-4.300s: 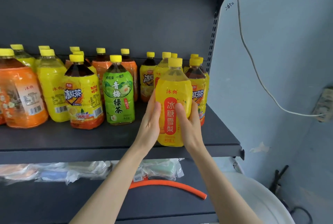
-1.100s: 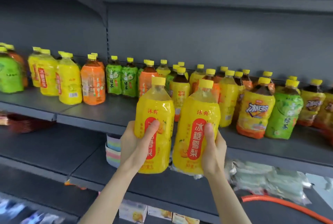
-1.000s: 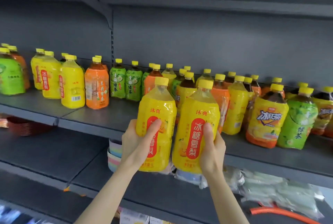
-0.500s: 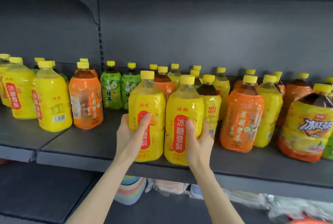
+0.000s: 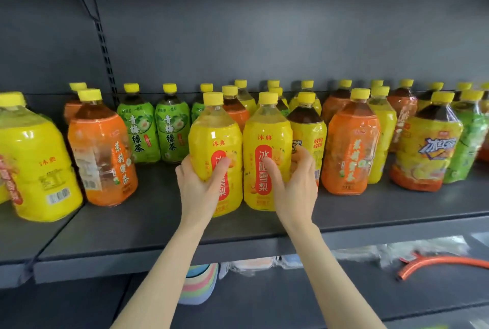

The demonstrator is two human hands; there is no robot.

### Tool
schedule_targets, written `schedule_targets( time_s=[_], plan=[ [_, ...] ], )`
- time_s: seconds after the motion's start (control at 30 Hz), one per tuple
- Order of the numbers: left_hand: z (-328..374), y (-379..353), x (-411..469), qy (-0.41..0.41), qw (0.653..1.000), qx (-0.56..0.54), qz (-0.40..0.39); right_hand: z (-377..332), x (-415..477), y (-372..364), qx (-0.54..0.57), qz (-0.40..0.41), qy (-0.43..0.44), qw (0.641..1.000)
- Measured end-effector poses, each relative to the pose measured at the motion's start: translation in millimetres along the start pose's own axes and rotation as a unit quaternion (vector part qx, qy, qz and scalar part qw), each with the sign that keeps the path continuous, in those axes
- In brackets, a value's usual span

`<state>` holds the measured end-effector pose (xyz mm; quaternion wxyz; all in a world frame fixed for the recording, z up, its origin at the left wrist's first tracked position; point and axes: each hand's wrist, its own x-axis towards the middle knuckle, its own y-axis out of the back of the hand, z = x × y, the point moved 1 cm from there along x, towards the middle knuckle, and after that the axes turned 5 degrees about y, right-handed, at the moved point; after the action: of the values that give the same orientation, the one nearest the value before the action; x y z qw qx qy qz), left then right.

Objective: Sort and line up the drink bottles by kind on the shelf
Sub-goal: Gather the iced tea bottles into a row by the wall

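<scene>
Two yellow pear-drink bottles stand upright and touching at the centre of the head view. The left bottle [image 5: 214, 143] and the right bottle [image 5: 267, 138] have their bases on or just above the front of the shelf [image 5: 158, 225] — which of the two I cannot tell. The left hand [image 5: 201, 185] grips the left bottle low on its label, fingers [image 5: 222, 167] curled round the body with the thumb across the front. The right hand [image 5: 296, 191] holds the right bottle the same way. An orange tea bottle [image 5: 103, 154] stands toward the left of the frame, and a dark tea bottle [image 5: 308, 127] sits just behind the right hand.

Both yellow bottles look full, so each is probably heavy for a single hand. Their thin plastic walls likely give a little under pressure, and the glossy wrap may be slick. The lower body, where the hands sit now, seems the soundest hold — the cap and neck look too narrow to carry that weight steadily.
</scene>
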<state>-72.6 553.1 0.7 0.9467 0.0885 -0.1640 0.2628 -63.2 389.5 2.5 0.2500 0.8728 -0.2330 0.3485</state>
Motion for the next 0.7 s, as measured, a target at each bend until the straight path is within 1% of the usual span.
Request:
schedule_targets(
  time_s=[0.07,0.2,0.37,0.53,0.57,0.63,0.7],
  plan=[
    [-2.2,2.3,1.8,-0.011,1.0,-0.003,-0.006,1.5,4.0,-1.7,-0.01,0.008,0.016,1.0],
    [-6.3,3.1,-1.3,-0.001,0.999,-0.034,-0.021,5.7,7.6,-11.2,-0.061,0.011,0.035,0.997],
    [-7.0,-5.8,-5.3,0.002,0.998,-0.062,-0.021,8.6,19.3,-13.5,-0.057,-0.023,0.016,0.998],
    [-2.0,-17.3,-4.2,-0.001,0.997,-0.072,-0.009,11.7,25.5,-8.4,-0.003,-0.062,-0.011,0.998],
    [-0.7,-19.3,-4.4,-0.003,0.998,-0.07,-0.004,13.4,23.8,-5.6,-0.005,-0.053,-0.002,0.999],
    [0.8,-21.7,-4.0,-0.005,0.998,-0.065,0.006,17.5,20.1,1.4,-0.038,0.019,0.03,0.999],
    [-0.5,-23.0,-3.3,-0.004,0.998,-0.058,0.015,21.6,19.6,9.8,-0.062,0.087,0.015,0.994]
  ],
)
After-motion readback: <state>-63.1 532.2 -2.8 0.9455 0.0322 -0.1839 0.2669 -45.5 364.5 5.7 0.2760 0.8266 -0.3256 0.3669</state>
